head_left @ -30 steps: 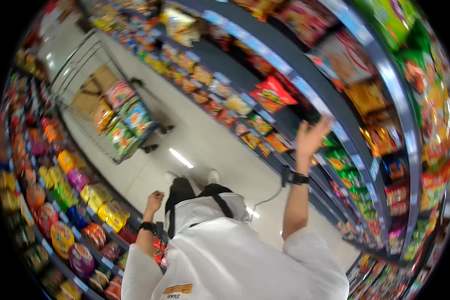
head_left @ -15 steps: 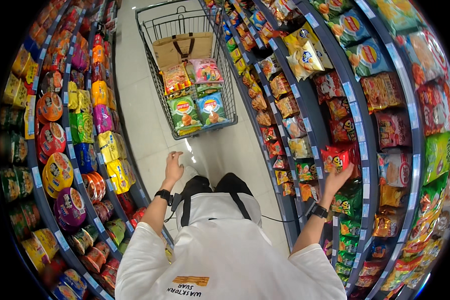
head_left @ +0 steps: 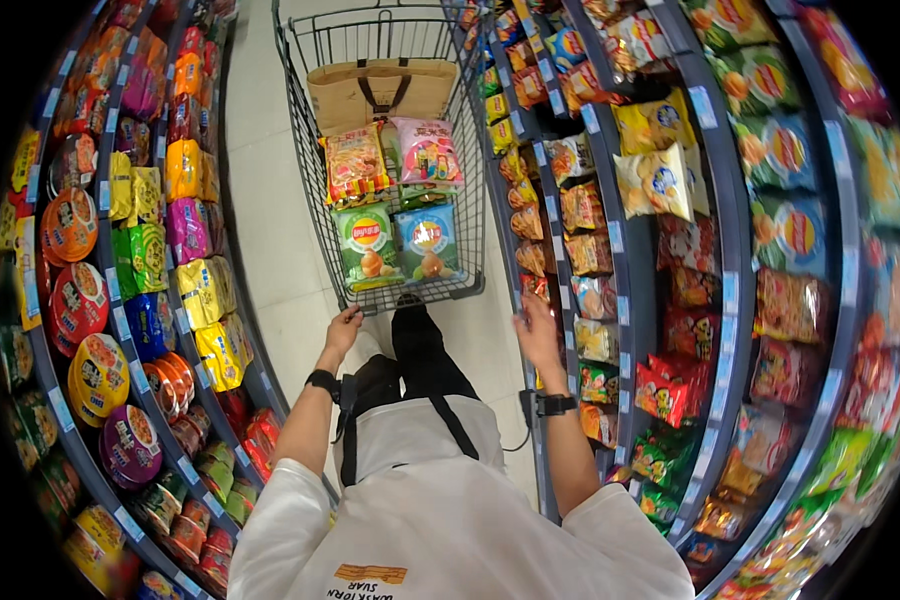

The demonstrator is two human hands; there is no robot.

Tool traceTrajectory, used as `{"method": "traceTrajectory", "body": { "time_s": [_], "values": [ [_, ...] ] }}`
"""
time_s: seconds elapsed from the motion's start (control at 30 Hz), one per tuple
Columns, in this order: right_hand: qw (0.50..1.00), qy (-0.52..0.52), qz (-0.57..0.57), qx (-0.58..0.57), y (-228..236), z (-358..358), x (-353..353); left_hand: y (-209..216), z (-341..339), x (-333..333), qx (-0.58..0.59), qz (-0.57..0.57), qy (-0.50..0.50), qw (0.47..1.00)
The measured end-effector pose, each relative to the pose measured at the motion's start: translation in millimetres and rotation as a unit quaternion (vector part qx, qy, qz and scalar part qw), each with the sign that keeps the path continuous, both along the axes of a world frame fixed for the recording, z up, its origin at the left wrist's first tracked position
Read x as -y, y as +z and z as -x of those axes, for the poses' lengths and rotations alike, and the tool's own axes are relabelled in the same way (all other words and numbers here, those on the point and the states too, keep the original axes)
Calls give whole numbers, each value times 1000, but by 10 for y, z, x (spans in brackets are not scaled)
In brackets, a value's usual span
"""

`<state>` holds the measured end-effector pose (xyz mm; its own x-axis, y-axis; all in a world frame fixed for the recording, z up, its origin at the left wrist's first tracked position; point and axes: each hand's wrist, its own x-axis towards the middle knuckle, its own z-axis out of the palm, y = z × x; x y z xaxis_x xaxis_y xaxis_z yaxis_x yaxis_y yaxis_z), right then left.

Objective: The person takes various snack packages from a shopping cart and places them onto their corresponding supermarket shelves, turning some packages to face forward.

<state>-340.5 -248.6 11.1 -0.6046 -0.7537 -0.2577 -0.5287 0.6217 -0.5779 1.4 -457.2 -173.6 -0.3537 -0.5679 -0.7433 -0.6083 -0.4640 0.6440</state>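
My left hand (head_left: 341,330) is at the near left corner of a metal shopping cart (head_left: 425,297), its fingers loosely bent; whether the fingertips touch the rim cannot be made out. My right hand (head_left: 538,335) hangs empty beside the right-hand shelves, somewhat blurred, fingers apart. In the cart lie a green chip bag (head_left: 371,248) and a blue chip bag (head_left: 430,245). Behind them are an orange-red snack bag (head_left: 356,164) and a pink snack bag (head_left: 427,153). A brown carrier bag (head_left: 335,94) with dark handles stands farther back. Red snack bags (head_left: 660,390) sit on the right shelf.
Shelves of instant noodle bowls (head_left: 100,378) and yellow packets (head_left: 220,352) line the left side. On the right, shelves hold several packaged snacks, with a pale yellow bag (head_left: 654,183) jutting out. Pale floor tiles (head_left: 282,225) run along the aisle.
My right hand has let go of the red snack bag on the shelf and swung left toward the cart. The cart's near edge is now closer to my left hand.
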Motion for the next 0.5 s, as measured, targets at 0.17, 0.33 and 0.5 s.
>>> {"method": "traceTrajectory", "body": {
  "time_s": [0.17, 0.33, 0.5],
  "values": [
    [976, 62, 23, 207, -653, 36, 941, 174, 179, -88, 56, 35, 33, 997],
    [965, 119, -5, 234, -1402, 100, 1861, 164, 284, -186, 56, 36, 69, 995],
    [929, 43, -46, 366, -1985, 146, 2750, 224, 375, -138, 64, 25, 120, 990]
  ]
}}
